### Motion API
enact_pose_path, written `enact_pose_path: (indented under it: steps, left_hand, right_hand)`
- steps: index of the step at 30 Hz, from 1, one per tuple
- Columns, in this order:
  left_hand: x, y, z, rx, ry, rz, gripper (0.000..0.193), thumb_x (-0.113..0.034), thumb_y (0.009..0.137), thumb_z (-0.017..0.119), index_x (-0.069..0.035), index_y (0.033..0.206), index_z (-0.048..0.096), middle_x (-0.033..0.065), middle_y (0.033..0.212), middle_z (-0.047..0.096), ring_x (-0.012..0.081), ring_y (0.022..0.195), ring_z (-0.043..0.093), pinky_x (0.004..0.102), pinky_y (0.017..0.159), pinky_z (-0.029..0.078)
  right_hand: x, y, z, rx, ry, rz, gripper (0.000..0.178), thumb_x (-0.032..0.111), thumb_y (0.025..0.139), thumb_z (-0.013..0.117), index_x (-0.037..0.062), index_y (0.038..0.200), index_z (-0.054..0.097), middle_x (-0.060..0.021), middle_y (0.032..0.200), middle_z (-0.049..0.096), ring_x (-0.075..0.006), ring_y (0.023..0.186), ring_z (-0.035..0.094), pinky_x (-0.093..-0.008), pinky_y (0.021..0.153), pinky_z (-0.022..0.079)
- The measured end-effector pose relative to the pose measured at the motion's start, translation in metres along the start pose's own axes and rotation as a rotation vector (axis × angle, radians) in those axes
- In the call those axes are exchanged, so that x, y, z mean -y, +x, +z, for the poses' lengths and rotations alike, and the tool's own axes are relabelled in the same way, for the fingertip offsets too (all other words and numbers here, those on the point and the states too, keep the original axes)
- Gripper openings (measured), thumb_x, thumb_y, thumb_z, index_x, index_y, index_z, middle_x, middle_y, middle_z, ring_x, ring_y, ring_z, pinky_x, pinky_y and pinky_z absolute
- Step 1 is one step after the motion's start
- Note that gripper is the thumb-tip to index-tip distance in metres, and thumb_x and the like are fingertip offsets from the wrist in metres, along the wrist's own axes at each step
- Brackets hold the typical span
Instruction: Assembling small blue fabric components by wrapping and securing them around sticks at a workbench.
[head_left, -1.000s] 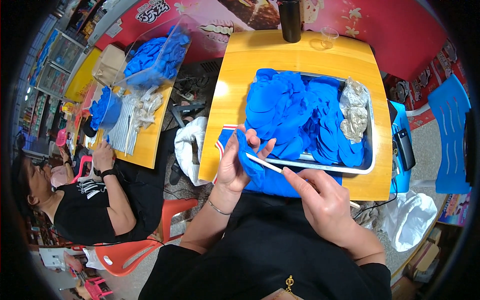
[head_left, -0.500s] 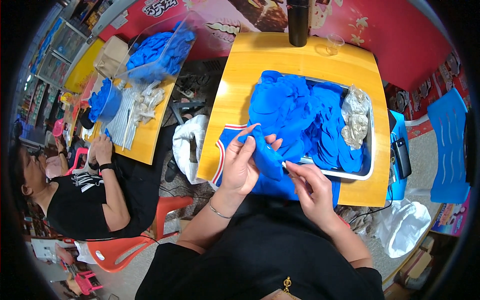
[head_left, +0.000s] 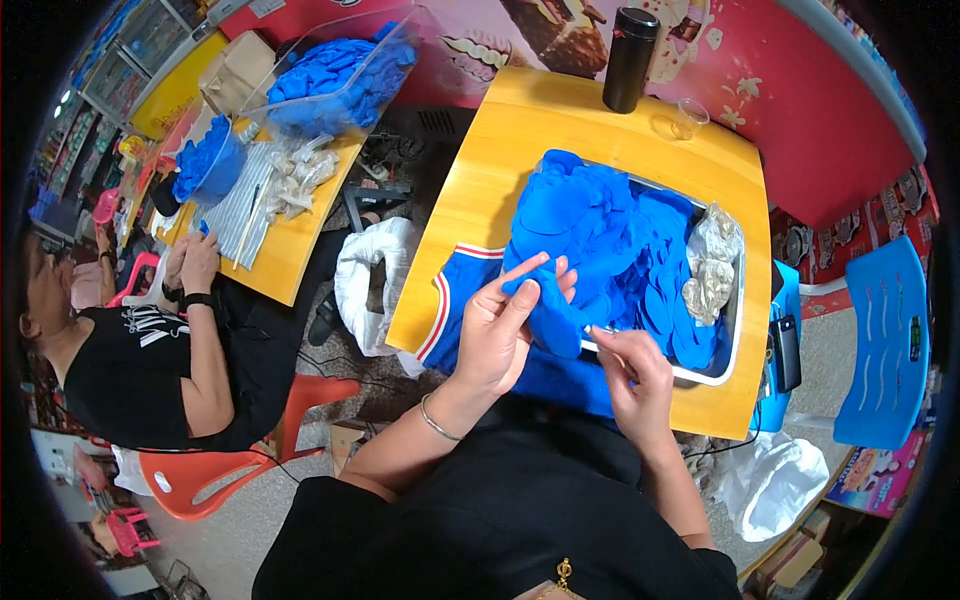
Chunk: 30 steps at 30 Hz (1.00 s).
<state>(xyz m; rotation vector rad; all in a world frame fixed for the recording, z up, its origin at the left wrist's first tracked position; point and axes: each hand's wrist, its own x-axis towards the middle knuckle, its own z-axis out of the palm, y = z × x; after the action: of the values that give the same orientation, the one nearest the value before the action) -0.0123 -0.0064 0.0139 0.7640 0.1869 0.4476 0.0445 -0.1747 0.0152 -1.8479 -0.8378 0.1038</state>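
Observation:
My left hand [head_left: 492, 340] grips a soft blue fabric piece [head_left: 556, 322] between thumb and fingers, above the near edge of the table. My right hand [head_left: 638, 378] is pinched at the lower right edge of that piece, where a small whitish bit [head_left: 588, 328] shows by the fingertips. It is too small to name. Just beyond both hands a metal tray [head_left: 738, 335] bears a heap of blue oval fabric pieces [head_left: 575, 215], which spills over its left side. Under my hands lies blue cloth [head_left: 462, 290] with a red-and-white striped trim.
Clear bags of small beige things [head_left: 712, 275] lie at the tray's right end. A black flask [head_left: 630, 62] and a clear cup [head_left: 689, 118] stand at the table's far side. Left, a person [head_left: 135, 370] sits at another table with a clear bin [head_left: 345, 85] of blue pieces.
My view has shifted slightly. The held blue piece now hangs narrower, and my right fingertips stay at its lower edge, with the whitish bit still beside them.

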Motion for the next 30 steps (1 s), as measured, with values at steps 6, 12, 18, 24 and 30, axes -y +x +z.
enact_pose_path:
  steps: [6,12,18,24,30]
  left_hand:
    - [0.005,0.000,-0.007,-0.019,-0.007,-0.046,0.037,-0.014,0.093,0.050,0.002,0.126,0.046,0.0212,0.123,0.052,0.0318,0.112,0.054,0.0460,0.096,0.045]
    - [0.015,0.003,-0.014,-0.119,0.071,0.029,0.033,-0.015,0.093,0.051,0.003,0.121,0.049,0.0192,0.119,0.055,0.0271,0.105,0.058,0.0400,0.091,0.048]
    - [0.027,-0.001,-0.009,-0.197,0.005,0.013,0.022,-0.021,0.094,0.052,-0.003,0.104,0.056,0.0068,0.094,0.060,0.0171,0.084,0.061,0.0348,0.081,0.052]
    - [0.017,0.011,-0.016,-0.071,-0.027,-0.070,0.028,-0.022,0.089,0.060,-0.008,0.101,0.039,0.0053,0.087,0.054,0.0156,0.082,0.061,0.0320,0.077,0.053]
    - [0.016,0.018,-0.021,-0.074,0.173,-0.125,0.014,-0.015,0.091,0.056,-0.008,0.096,0.044,0.0051,0.085,0.055,0.0158,0.078,0.061,0.0353,0.077,0.053]
  right_hand:
    - [0.005,0.007,-0.007,0.095,-0.023,0.051,0.029,-0.006,0.077,0.060,0.0065,0.102,0.067,-0.0117,0.083,0.061,-0.0238,0.069,0.060,-0.0300,0.061,0.047]
    - [0.011,0.004,0.011,-0.095,-0.402,-0.158,0.035,-0.008,0.073,0.059,0.0108,0.103,0.065,-0.0107,0.080,0.058,-0.0275,0.066,0.060,-0.0347,0.056,0.047]
    - [-0.002,0.009,0.014,-0.116,-0.340,-0.109,0.030,-0.006,0.078,0.057,0.0071,0.104,0.062,-0.0125,0.082,0.058,-0.0301,0.068,0.060,-0.0362,0.057,0.048]
    - [0.003,0.007,0.015,-0.082,-0.427,-0.167,0.031,-0.005,0.075,0.059,0.0085,0.102,0.064,-0.0096,0.084,0.061,-0.0266,0.069,0.061,-0.0347,0.057,0.048]
    - [-0.004,0.005,0.014,-0.100,-0.524,-0.222,0.031,-0.006,0.074,0.059,0.0086,0.101,0.065,-0.0096,0.084,0.062,-0.0256,0.070,0.062,-0.0331,0.057,0.048]
